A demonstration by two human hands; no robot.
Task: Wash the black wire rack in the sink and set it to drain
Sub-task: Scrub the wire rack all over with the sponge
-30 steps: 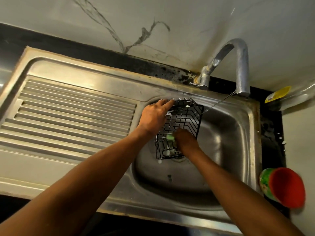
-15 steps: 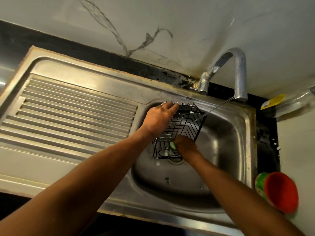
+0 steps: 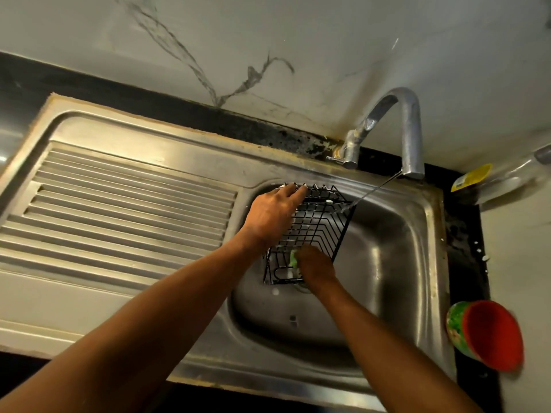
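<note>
Scrubbing step: left hand [image 3: 269, 217] grips the tilted rack [image 3: 320, 225] by its upper rim; right hand [image 3: 316, 265] pinches a green sponge [image 3: 293, 258] against the lower wires. Best done by bracing firmly and working wire by wire under the thin faucet [image 3: 410, 129] stream.

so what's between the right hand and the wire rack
In the head view, a green sponge sits between the right hand and the black wire rack, pressed against its lower wires.

Veined pale wall [image 3: 298, 34], black countertop [image 3: 179, 111]
</note>
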